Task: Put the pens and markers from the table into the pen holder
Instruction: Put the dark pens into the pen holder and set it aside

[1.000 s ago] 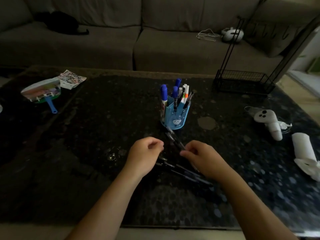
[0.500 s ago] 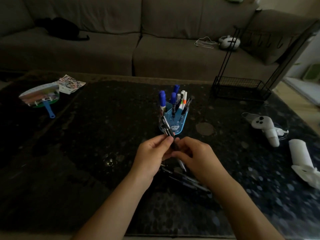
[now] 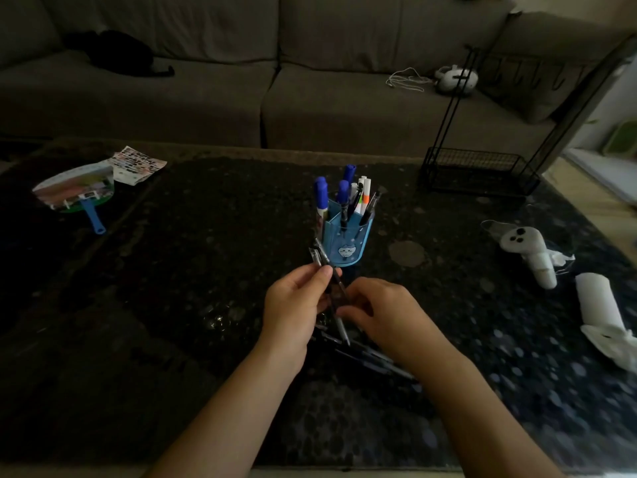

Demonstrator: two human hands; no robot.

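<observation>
A blue pen holder (image 3: 348, 241) stands mid-table with several blue-capped markers and pens upright in it. Just in front of it my left hand (image 3: 296, 305) pinches a small bunch of dark pens (image 3: 320, 258), held upright above the table. My right hand (image 3: 382, 315) is beside it, fingers closed on the lower part of one of those pens (image 3: 341, 326). More dark pens (image 3: 372, 360) lie on the table under and behind my hands, partly hidden.
The dark speckled table (image 3: 206, 270) carries a hand fan (image 3: 76, 194) and a printed sheet (image 3: 138, 165) at the far left. A black wire rack (image 3: 479, 170) stands at the back right. A white controller (image 3: 527, 250) and a white roll (image 3: 599, 305) lie right.
Both hands lifted from the table with dark pens. The pens went from lying low between the hands to standing upright in my left hand's pinch, close to the holder.
</observation>
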